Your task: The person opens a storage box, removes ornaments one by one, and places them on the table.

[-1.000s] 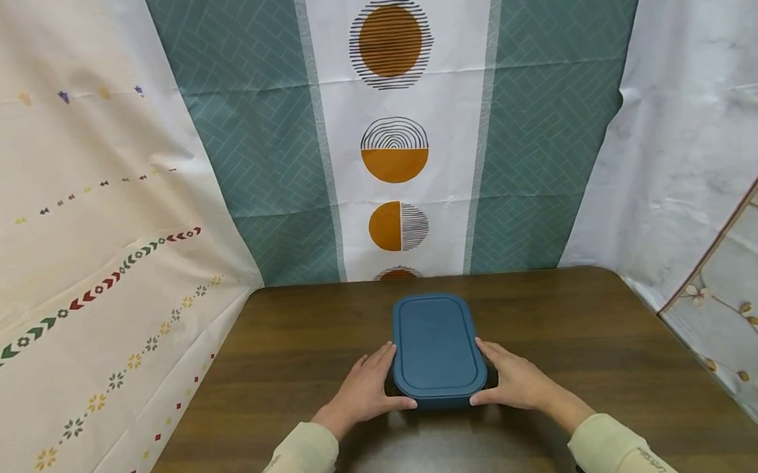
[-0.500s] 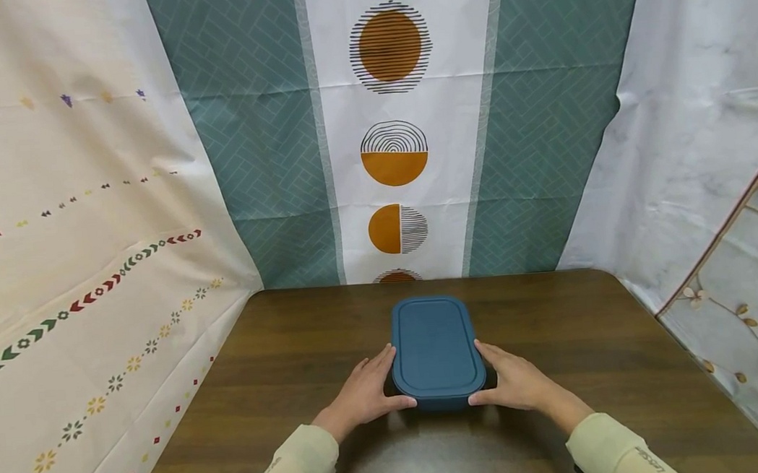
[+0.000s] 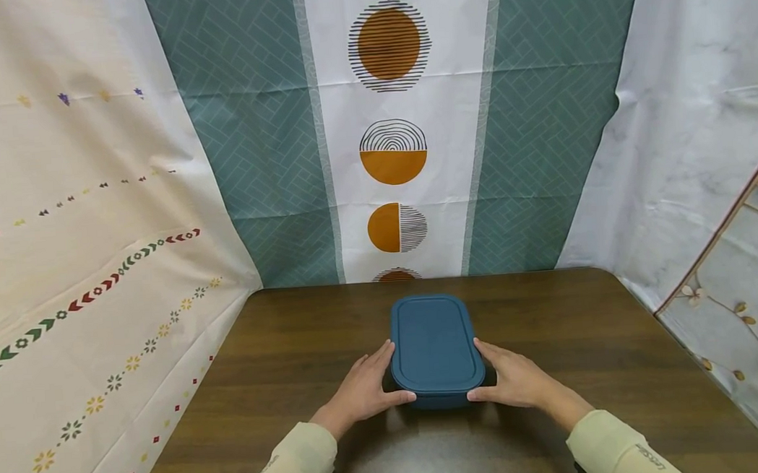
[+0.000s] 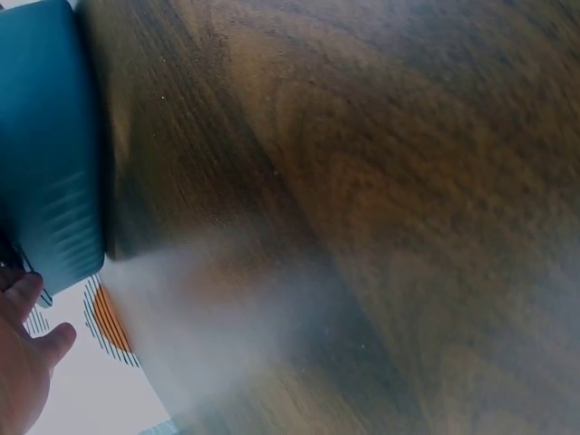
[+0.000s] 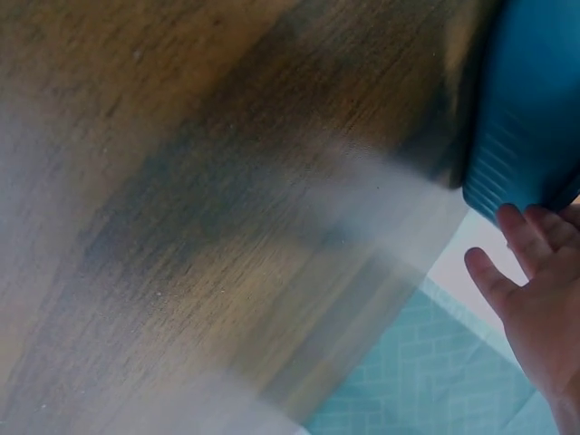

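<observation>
A blue rectangular food container [image 3: 441, 402] with rounded corners sits on the wooden table in the head view. Its matching lid [image 3: 436, 345] lies on top, with a groove running near the rim. My left hand [image 3: 361, 391] holds the lid's near left corner, fingertips along the side and thumb at the front edge. Mirroring it, my right hand [image 3: 523, 381] holds the near right corner. In the left wrist view the container's ribbed side [image 4: 68, 217] stands beside the fingers. The right wrist view shows spread fingers [image 5: 526, 240] against the other side.
The dark wooden table [image 3: 282, 358] carries the container near its middle. A patterned cloth [image 3: 263, 157] hangs behind the back edge, a cream cloth [image 3: 81, 269] hangs at the left, and a marbled floral cloth [image 3: 694, 174] at the right.
Both thumbs have shifted slightly upward on the front edge, to the lid's rim. A little more of the container's front shows beneath the lid. The container stays in place.
</observation>
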